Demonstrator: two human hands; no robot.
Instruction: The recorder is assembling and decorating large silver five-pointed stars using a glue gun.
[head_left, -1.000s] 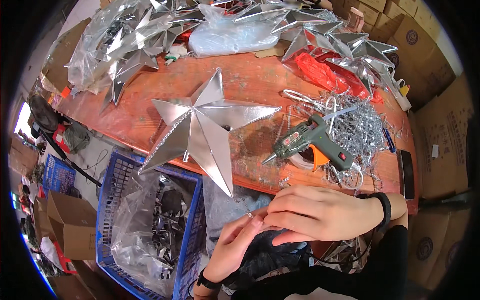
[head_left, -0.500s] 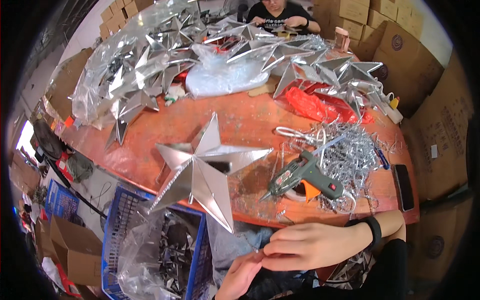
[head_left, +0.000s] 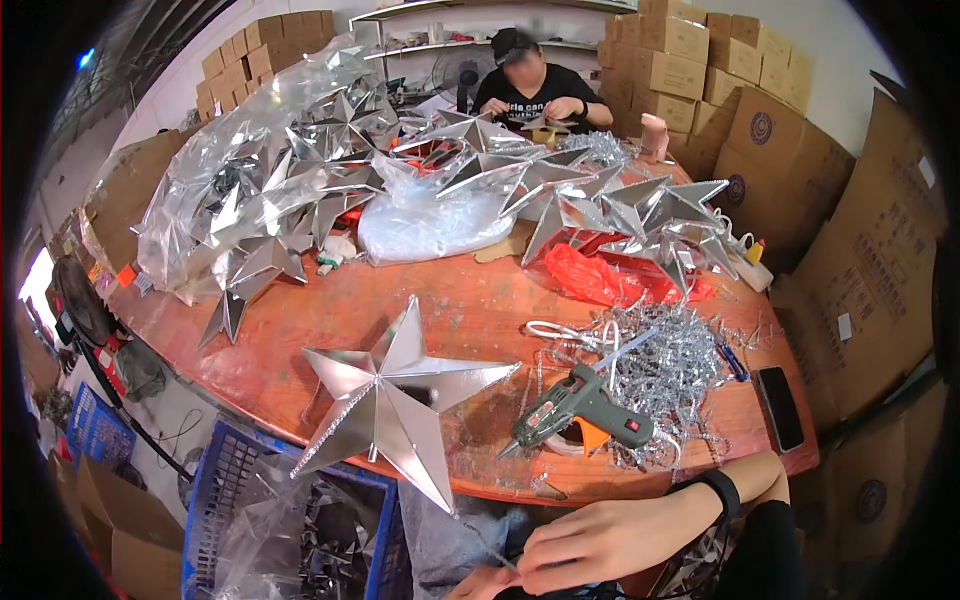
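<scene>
My right hand [head_left: 610,540] lies low in the head view, below the table's front edge, with a black band on the wrist. Its fingertips pinch a thin silver strand [head_left: 488,540] that runs up to the left. Only a sliver of my left hand [head_left: 480,585] shows at the bottom edge, touching the right fingertips; its grip is hidden. On the red-brown table [head_left: 480,300] above them lies a large silver foil star [head_left: 390,400]. A green and orange glue gun [head_left: 580,408] rests right of the star, on the edge of a silver tinsel pile [head_left: 675,365].
A blue crate [head_left: 235,475] lined with a clear bag stands below the table's left front. A black phone [head_left: 780,405] lies at the right edge. Bagged silver stars [head_left: 270,200], loose stars and a red bag [head_left: 610,280] fill the back. Another person [head_left: 540,85] works opposite. Cardboard boxes [head_left: 850,220] stand right.
The view has tilted up, so the table and the far person take more of the picture. My hands have dropped toward the bottom edge, and the left one is almost out of view.
</scene>
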